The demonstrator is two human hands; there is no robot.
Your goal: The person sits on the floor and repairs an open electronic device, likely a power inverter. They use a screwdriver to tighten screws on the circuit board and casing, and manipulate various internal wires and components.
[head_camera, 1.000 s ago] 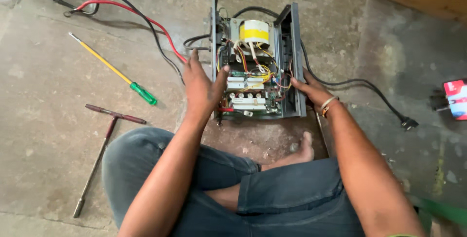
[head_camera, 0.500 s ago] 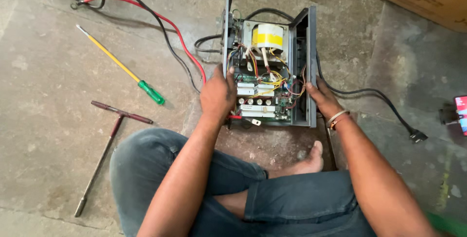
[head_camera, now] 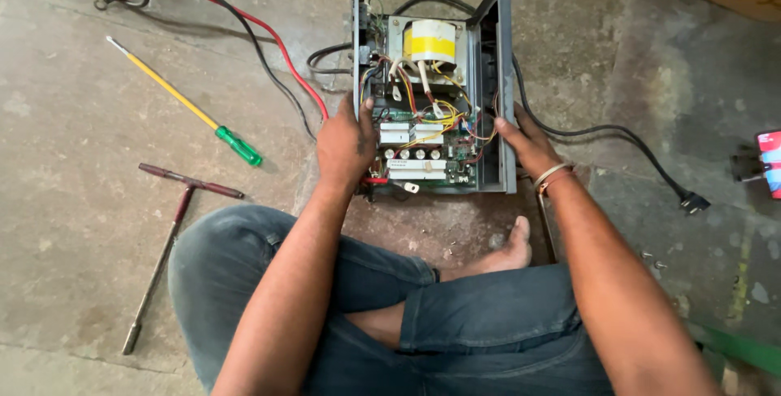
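Floor: bare concrete [head_camera: 73, 95].
Casing: open metal box [head_camera: 431, 95], long axis running away from the seated person.
Left hand [head_camera: 346, 145]: fingers clasp its left wall.
Right hand [head_camera: 527, 142]: fingers press its right wall.

both forearms reach forward from the bottom edge, converging slightly. left hand [head_camera: 345, 145] lies palm-down, fingers together and curled over at the tips, thumb tucked alongside, wrist straight. right hand [head_camera: 527, 142] is turned on its edge, fingers extended forward and pressed flat, thumb on top; two thin bangles circle the right wrist. legs are crossed beneath the arms, one bare foot showing between them.
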